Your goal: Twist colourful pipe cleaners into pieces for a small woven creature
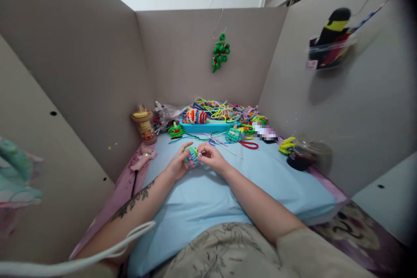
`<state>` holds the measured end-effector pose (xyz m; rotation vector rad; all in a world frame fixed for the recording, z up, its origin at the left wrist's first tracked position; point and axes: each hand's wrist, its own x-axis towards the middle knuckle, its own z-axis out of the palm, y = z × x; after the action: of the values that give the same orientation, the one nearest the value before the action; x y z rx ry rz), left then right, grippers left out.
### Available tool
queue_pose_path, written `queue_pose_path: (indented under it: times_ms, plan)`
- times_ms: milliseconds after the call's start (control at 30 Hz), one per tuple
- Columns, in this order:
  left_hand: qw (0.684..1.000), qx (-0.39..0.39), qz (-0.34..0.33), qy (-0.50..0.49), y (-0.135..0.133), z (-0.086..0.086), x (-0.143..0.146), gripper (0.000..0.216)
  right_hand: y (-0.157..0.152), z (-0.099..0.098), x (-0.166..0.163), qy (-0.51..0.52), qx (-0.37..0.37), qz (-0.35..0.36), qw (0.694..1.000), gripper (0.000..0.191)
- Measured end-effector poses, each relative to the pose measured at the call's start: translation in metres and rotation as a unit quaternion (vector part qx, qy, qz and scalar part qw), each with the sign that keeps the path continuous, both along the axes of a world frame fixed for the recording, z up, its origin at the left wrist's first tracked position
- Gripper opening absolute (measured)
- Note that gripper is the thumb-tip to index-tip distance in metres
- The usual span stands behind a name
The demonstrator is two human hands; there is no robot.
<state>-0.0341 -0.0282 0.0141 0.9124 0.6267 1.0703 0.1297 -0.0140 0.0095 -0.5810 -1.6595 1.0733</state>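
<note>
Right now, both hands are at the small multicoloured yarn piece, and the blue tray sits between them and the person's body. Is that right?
Not quite: in the head view, the blue tray sits beyond the left hand and right hand. Both hands are at the small multicoloured yarn piece, as you say.
</note>
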Motion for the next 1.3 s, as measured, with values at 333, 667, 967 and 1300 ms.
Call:
queue_pose_path:
  times_ms: [333,667,967,1300]
  plan:
    - [0.998,-0.043,0.052,-0.011,0.01,-0.006,-0.003,0.043,-0.005,0.004,0.002,0.028,-0.004,-0.012,1.0,0.014]
    - [0.996,0.032,0.064,0.046,0.003,-0.006,0.004,0.048,0.004,-0.001,-0.005,0.024,-0.077,-0.044,0.996,0.02]
    - [0.983,0.118,0.098,0.104,0.004,-0.012,0.008,0.055,0.005,-0.002,-0.006,0.003,-0.104,-0.091,0.99,0.025]
    - [0.917,0.247,0.172,0.262,-0.001,-0.011,0.004,0.053,-0.001,0.005,-0.008,0.023,-0.136,-0.076,0.988,0.022]
